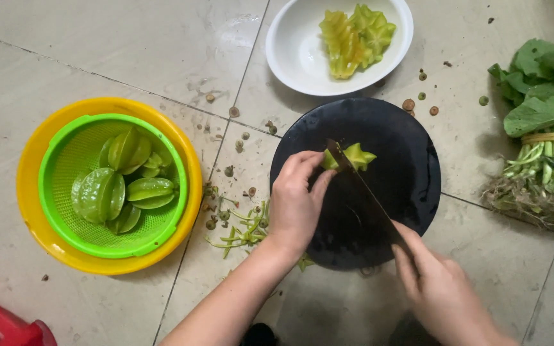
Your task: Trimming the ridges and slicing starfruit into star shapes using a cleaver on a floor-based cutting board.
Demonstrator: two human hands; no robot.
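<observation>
A round black cutting board (405,179) lies on the tiled floor. On it sits a green star fruit (357,156), partly cut. My left hand (296,202) pins its left end to the board. My right hand (440,288) grips the handle of a dark knife (360,186), whose blade crosses the fruit. A white bowl (290,45) beyond the board holds yellow-green star fruit slices (354,38).
At left a green colander (56,173) sits inside a yellow basin (33,211) and holds whole star fruits (123,186). A tied bundle of leafy greens (546,128) lies at right. Green trimmings (238,230) and small scraps litter the floor. A red object (1,323) shows bottom left.
</observation>
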